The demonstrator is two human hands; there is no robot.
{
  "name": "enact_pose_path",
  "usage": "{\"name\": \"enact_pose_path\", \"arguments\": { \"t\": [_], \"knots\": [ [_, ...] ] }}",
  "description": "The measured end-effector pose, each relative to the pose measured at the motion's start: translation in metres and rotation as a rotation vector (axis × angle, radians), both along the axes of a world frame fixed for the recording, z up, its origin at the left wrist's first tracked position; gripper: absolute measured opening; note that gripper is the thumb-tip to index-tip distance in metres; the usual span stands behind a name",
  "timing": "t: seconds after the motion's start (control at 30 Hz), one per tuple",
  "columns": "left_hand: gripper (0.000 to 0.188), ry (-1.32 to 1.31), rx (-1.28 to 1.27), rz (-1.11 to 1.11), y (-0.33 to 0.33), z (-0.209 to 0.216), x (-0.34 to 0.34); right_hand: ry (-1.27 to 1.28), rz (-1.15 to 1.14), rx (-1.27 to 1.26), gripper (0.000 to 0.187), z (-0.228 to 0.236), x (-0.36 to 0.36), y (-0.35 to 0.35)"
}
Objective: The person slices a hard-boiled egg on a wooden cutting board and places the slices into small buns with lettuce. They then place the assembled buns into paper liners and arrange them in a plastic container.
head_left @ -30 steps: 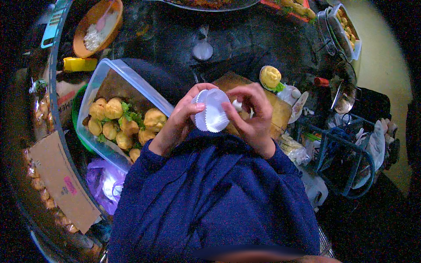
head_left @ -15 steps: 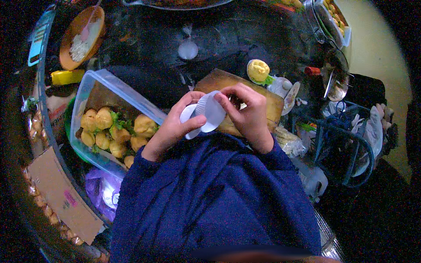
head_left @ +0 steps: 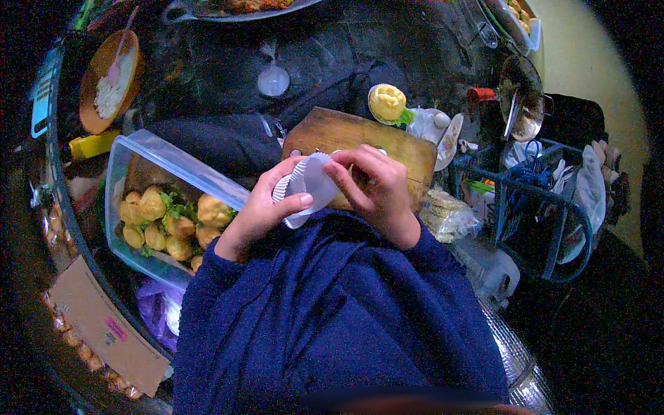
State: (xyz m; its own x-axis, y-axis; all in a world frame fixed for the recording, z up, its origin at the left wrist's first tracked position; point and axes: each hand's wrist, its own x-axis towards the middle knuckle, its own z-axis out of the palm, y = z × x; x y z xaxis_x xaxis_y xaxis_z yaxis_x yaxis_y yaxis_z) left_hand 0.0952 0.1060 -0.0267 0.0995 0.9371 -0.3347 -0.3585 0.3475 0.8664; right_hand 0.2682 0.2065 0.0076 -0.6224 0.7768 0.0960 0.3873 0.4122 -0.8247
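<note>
My left hand [head_left: 261, 207] grips a small stack of white pleated paper baking cups [head_left: 315, 181], its thumb across their front. At the stack's rim, the thumb and fingers of my right hand [head_left: 379, 188] pinch the edge of a cup. Both hands are over the near side of a wooden cutting board [head_left: 404, 149]. A golden filled bun [head_left: 387, 104] with green lettuce sits in a paper cup just beyond the board. By my left forearm stands a clear plastic tub [head_left: 187, 169] with several golden buns [head_left: 178, 227] and lettuce inside.
An orange bowl [head_left: 88, 86] of white food with a pink spoon stands far left. A large pan [head_left: 242, 12] is at the far edge. To the right are a blue basket [head_left: 546, 190], bagged food [head_left: 449, 216] and a red-handled utensil [head_left: 482, 95]. Cardboard [head_left: 107, 328] lies lower left.
The view has shifted, so more of the board and pan shows. My hands stay on the paper cups, which have turned slightly, with the right fingers still at the rim.
</note>
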Motion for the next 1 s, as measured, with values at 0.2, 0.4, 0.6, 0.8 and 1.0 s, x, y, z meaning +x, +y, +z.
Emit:
{"name": "enact_pose_path", "arguments": {
  "t": [0.2, 0.4, 0.6, 0.8, 1.0],
  "knots": [
    [0.053, 0.010, -0.013, -0.007, -0.002, -0.002, -0.002, 0.027, -0.269, 0.003, 0.023, -0.020, 0.030, 0.033],
    [0.055, 0.017, -0.020, -0.001, -0.004, -0.003, -0.002, -0.332, -0.015, 0.325, 0.061, -0.066, 0.062, 0.105],
    [0.057, -0.012, -0.047, 0.030, -0.007, -0.002, 0.001, -0.424, 0.236, 0.322, 0.063, -0.070, 0.066, 0.130],
    [0.058, 0.016, -0.014, 0.001, -0.009, 0.001, 0.001, -0.433, 0.364, 0.197, 0.058, -0.057, 0.066, 0.151],
    [0.057, -0.015, -0.001, -0.009, -0.012, 0.004, 0.006, -0.434, 0.509, 0.118, 0.053, -0.050, 0.063, 0.177]
  ]
}}
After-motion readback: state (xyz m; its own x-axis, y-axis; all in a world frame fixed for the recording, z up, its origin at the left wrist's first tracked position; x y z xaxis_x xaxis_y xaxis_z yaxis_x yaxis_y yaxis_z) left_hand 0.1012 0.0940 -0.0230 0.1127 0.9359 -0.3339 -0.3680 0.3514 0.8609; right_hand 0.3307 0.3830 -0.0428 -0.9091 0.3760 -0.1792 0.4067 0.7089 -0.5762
